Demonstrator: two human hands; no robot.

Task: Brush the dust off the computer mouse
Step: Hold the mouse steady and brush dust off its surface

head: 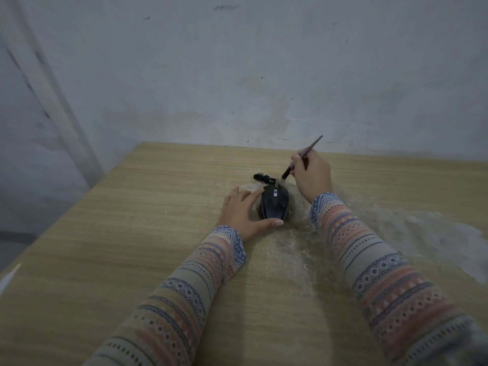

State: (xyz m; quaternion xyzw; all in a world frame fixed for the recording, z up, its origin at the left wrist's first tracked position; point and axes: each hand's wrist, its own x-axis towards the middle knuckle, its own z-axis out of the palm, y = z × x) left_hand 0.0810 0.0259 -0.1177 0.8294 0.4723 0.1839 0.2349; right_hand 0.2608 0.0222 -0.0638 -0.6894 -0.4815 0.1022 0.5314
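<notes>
A black computer mouse [274, 204] lies on the wooden table [132, 233], its bundled black cable [262, 178] just behind it. My left hand [244, 212] holds the mouse from its left side, with the thumb around the near end and the fingers along the far-left edge. My right hand [313, 175] is shut on a thin dark brush [301, 158], held like a pen. The brush tip points down and left at the front right of the mouse. Whether the bristles touch it cannot be made out.
Pale dust is smeared across the table to the right of the mouse [412, 228] and in front of it [290, 254]. A grey wall [237, 75] rises right behind the table's far edge. The table's left edge runs diagonally, with the floor below it.
</notes>
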